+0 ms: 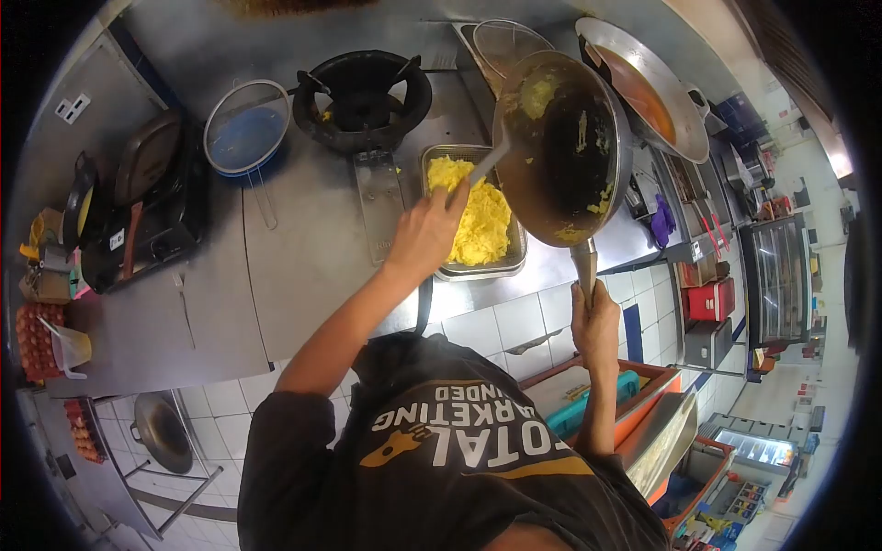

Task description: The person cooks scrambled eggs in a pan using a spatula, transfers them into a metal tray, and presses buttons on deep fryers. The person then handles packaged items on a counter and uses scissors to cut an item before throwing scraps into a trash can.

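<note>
My left hand (pixel 430 228) is closed around a grey utensil (pixel 490 163), whose far end reaches the inside edge of a wok. My right hand (pixel 595 321) grips the handle of this wok (pixel 562 151), which is tilted so that its inner face shows, with yellow bits stuck to it. Beneath my left hand, left of the wok, is a metal tray (pixel 480 274) holding yellow scrambled egg (pixel 484 228). Part of the egg is hidden by my fingers.
A black gas burner (pixel 363 101) stands behind the tray, with a blue-rimmed strainer (pixel 246 129) to its left. A large pan of orange liquid (pixel 643 92) is at the back right. Egg trays (pixel 41 342) stand far left; orange crates (pixel 643 395) are at the lower right.
</note>
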